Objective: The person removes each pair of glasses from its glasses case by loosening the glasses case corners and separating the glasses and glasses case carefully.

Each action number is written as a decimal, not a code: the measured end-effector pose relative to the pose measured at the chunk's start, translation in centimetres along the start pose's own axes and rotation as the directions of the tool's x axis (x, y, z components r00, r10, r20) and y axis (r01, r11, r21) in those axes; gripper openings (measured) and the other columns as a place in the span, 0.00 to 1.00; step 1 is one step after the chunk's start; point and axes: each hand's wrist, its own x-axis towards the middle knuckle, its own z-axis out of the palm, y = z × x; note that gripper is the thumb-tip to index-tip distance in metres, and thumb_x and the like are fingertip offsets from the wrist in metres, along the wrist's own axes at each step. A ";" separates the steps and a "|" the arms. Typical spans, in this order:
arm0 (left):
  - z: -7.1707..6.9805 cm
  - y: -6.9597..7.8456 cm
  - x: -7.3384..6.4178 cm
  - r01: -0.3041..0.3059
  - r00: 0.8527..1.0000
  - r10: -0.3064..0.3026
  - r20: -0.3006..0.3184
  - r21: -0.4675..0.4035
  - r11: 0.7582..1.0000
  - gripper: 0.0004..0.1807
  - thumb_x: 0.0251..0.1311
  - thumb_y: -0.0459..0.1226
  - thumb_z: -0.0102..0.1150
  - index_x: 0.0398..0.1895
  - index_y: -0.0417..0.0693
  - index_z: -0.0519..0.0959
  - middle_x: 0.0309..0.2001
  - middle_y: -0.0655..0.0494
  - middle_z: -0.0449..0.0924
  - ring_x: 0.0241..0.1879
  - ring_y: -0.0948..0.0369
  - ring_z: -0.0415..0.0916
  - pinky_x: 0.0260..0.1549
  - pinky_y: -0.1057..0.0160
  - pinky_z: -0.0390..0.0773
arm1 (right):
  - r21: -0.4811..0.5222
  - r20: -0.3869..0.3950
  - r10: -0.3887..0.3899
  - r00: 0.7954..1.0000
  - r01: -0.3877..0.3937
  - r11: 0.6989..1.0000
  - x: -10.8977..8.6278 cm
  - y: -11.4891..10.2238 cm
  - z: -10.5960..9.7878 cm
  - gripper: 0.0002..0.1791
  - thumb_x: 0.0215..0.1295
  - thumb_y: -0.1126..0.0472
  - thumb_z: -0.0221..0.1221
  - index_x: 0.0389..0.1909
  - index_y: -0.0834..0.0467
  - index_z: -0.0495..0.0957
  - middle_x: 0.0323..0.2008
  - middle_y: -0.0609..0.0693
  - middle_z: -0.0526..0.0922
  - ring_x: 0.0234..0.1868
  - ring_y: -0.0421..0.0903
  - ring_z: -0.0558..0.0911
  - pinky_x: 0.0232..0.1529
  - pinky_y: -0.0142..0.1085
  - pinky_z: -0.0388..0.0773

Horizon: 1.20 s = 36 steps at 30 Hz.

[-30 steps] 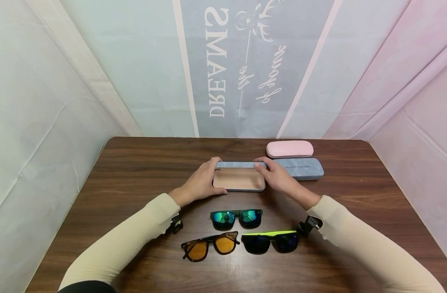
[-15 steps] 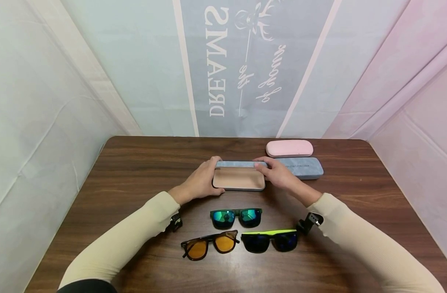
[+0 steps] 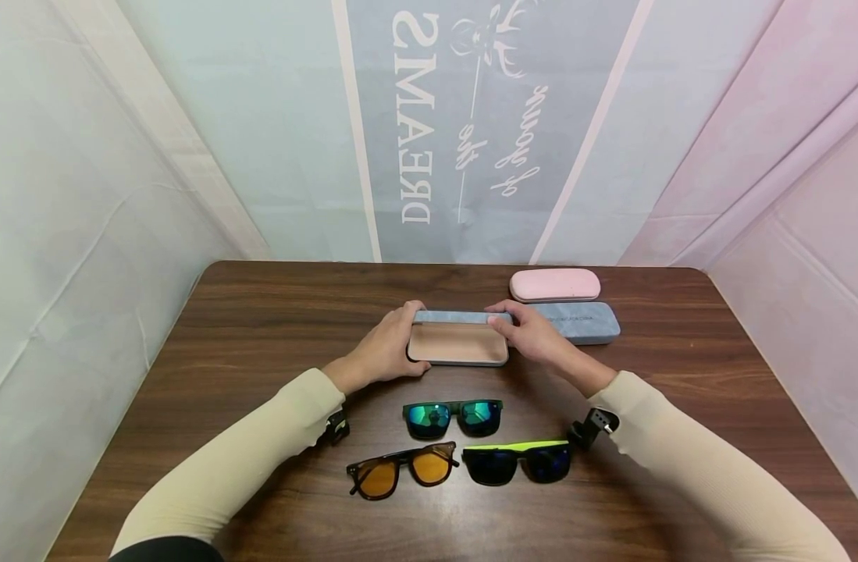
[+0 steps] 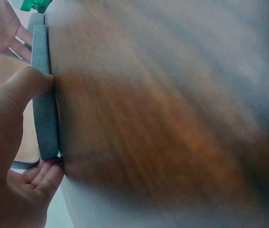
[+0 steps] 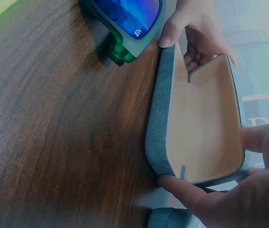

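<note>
A blue-grey glasses case point(image 3: 458, 345) stands open between my hands, its beige lining facing me. My left hand point(image 3: 382, 353) grips its left end, with the thumb on the front wall in the left wrist view point(image 4: 42, 80). At the other end, my right hand point(image 3: 541, 339) holds the raised lid, thumb over the lid's edge; the right wrist view shows its fingers point(image 5: 187, 192) around the end near the hinge. In front lie sunglasses with green mirrored lenses point(image 3: 429, 420), a tortoiseshell pair with amber lenses point(image 3: 432, 466) and a dark pair with a neon-yellow top bar point(image 3: 546, 464).
A closed pale-blue glasses case point(image 3: 586, 324) lies right behind my right hand. Beyond it rests a pink glasses case point(image 3: 555, 285). The wooden table point(image 3: 274, 312) runs back to a printed cloth backdrop point(image 3: 316, 156), with cloth at both sides.
</note>
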 end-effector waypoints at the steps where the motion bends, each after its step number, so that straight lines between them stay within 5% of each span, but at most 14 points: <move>1: 0.0 0.0 0.0 0.000 1.000 0.000 -0.001 0.001 1.000 0.50 0.51 0.48 0.78 0.71 0.45 0.56 0.61 0.46 0.72 0.58 0.49 0.71 0.55 0.49 0.76 | -0.007 -0.001 -0.006 1.000 0.006 1.000 0.0 0.0 0.0 0.21 0.81 0.53 0.51 0.66 0.59 0.73 0.67 0.64 0.72 0.62 0.59 0.74 0.62 0.56 0.71; 36: -0.9 0.1 0.1 -0.032 0.999 0.031 0.035 0.038 0.999 0.46 0.50 0.41 0.77 0.68 0.46 0.57 0.57 0.45 0.76 0.56 0.52 0.75 0.57 0.52 0.75 | -0.060 0.051 -0.079 0.996 0.082 0.995 0.2 -0.2 -0.6 0.11 0.79 0.59 0.53 0.53 0.61 0.76 0.65 0.63 0.75 0.63 0.59 0.72 0.66 0.57 0.65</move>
